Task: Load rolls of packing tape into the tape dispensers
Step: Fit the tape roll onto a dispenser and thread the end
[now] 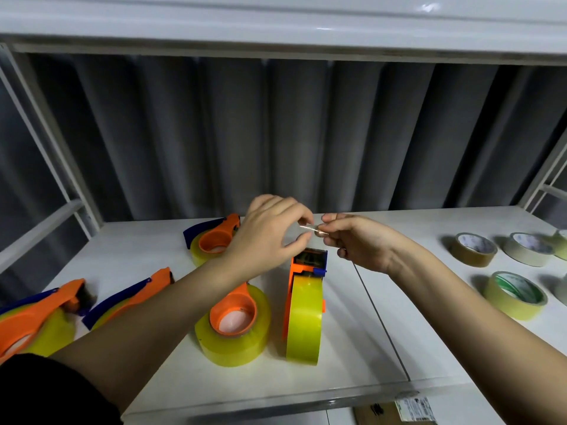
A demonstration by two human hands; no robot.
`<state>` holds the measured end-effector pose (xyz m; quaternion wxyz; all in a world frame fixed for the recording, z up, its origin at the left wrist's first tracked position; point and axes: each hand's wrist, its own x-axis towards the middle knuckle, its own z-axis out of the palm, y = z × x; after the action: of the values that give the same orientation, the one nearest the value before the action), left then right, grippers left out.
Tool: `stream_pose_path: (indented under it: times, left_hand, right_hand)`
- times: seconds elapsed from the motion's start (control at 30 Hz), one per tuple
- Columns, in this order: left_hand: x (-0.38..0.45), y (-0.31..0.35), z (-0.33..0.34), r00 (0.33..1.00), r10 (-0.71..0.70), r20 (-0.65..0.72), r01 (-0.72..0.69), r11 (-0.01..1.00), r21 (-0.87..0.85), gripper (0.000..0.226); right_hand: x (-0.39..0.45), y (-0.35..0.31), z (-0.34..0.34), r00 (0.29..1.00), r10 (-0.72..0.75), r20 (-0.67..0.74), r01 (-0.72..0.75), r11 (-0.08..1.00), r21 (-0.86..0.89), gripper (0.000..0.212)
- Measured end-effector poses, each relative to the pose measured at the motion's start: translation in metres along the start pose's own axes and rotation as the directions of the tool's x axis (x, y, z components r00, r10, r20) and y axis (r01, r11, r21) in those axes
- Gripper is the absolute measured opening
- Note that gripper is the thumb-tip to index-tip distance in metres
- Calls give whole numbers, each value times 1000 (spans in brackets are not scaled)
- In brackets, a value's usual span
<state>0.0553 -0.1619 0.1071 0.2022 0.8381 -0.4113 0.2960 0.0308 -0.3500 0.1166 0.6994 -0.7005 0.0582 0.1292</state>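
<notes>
hands: left hand and right hand both pinch the loose tape end between thumb and fingertips, lifted just above the cutter head of the upright dispenser

where the tape is: yellow roll already sits in that dispenser, standing on edge mid-shelf; looks to me like the threading step, not quite finished

risk 1: that strip is thin and sticky, so if it folds back on itself or grabs a finger it'll probably wrinkle or split

risk 2: nobody's holding the dispenser body, it only stands on the roll's edge, so a hard pull could tip it over, I'd guess onto the loaded dispenser lying flat just beside it

risk 3: fingers are right above the cutter, can't see the teeth clearly, but a slip downward seems like a nick waiting to happen

surface: glossy white shelf, seam running down it, three more loaded dispensers lying to the left and back, spare rolls well apart on the right

room: dim, grey pleated curtain behind, white metal rack frame, another shelf overhead
</notes>
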Motion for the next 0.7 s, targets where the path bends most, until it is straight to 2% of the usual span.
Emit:
stream_pose_path:
  times: [0.07, 0.13, 0.17, 0.23, 0.3, 0.4, 0.47, 0.53, 0.7]
  left_hand:
    - [-1, -1, 2, 999, 28, 24, -29, 998, 61, 23]
    - [-2, -2, 4, 1000, 2, 23, -3, 999, 39, 20]
    - [-1, -1, 4, 999, -45, 28, 46, 999, -18, 18]
    - [0, 1, 6, 979, -190, 79, 204, 949, -242, 15]
    - [4, 4, 5, 920, -340, 193, 391, 792, -469, 16]
    - [12, 6, -1, 806, -446, 389, 588, 529, -612, 15]
    - [16, 8, -5, 742, -472, 476, 664, 417, -621, 15]
    - [20, 10, -9, 701, -486, 523, 705, 357, -613, 17]
    - [28, 9, -12, 626, -506, 593, 779, 384, -495, 7]
  right_hand:
    - [-1, 0, 0, 1000, 3, 5, -3, 1000, 0, 12]
    - [-2, 0, 0, 1000, 3, 8, -3, 1000, 7, 13]
    - [-2, 0, 0, 1000, 2, 6, -2, 1000, 12, 13]
    - [-3, 0, 0, 1000, -8, -3, 8, 1000, 2, 12]
    - [-3, 0, 0, 999, -32, -18, 32, 999, -37, 11]
    - [-4, 0, 1, 997, -65, -36, 61, 994, -87, 11]
    - [-5, -1, 2, 996, -76, -37, 72, 992, -104, 11]
    - [-5, -1, 2, 996, -85, -38, 80, 990, -115, 11]
    - [-7, -2, 3, 991, -131, -36, 122, 975, -184, 11]
